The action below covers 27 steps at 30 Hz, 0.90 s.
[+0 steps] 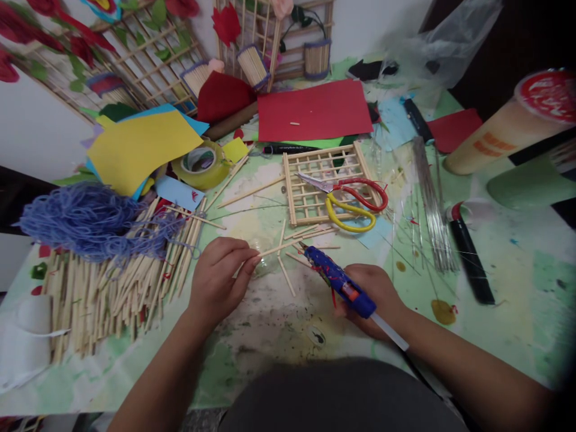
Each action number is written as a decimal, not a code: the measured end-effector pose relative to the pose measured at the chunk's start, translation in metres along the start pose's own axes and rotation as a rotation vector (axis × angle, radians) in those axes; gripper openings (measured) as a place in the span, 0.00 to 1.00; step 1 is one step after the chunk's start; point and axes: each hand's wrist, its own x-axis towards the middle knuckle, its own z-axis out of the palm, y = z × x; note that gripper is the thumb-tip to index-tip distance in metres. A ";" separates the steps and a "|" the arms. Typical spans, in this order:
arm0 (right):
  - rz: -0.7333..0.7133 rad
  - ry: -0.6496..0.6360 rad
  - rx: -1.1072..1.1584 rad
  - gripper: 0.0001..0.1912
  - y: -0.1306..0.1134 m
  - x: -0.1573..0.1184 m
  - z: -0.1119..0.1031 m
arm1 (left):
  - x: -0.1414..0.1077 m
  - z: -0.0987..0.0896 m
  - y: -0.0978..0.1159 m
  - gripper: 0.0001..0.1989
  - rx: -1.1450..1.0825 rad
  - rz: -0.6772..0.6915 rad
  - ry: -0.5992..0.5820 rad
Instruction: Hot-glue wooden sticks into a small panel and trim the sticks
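Between the thumb and forefinger of my left hand (225,276) is the near end of a thin wooden stick (288,245), which points off to the right. My right hand (378,300) is wrapped round a blue hot glue gun (339,277). A whitish glue stick (389,333) sticks out of the gun's back end. The gun's nozzle is at the stick's right part; whether they touch I cannot tell. Several short wooden sticks (287,276) lie loose under and around the held one. Just beyond is a small wooden lattice (292,192) with red-and-yellow-handled scissors (351,207) resting on it.
At left, many wooden sticks (103,300) lie under a heap of purple yarn (81,219). Clear tape (202,168), yellow felt (144,144) and red felt (315,111) are farther back. On the right are metal wires (434,210), a black-handled cutter (470,258) and a drink cup (504,132).
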 end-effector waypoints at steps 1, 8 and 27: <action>0.000 0.002 -0.003 0.15 0.000 0.000 0.000 | 0.000 0.000 0.000 0.05 0.001 -0.002 0.001; 0.016 0.024 -0.062 0.16 0.002 -0.001 0.001 | 0.000 -0.001 0.000 0.05 0.005 0.008 0.009; -0.144 0.066 0.153 0.12 -0.011 0.003 0.001 | -0.001 0.007 0.005 0.05 -0.002 0.031 -0.054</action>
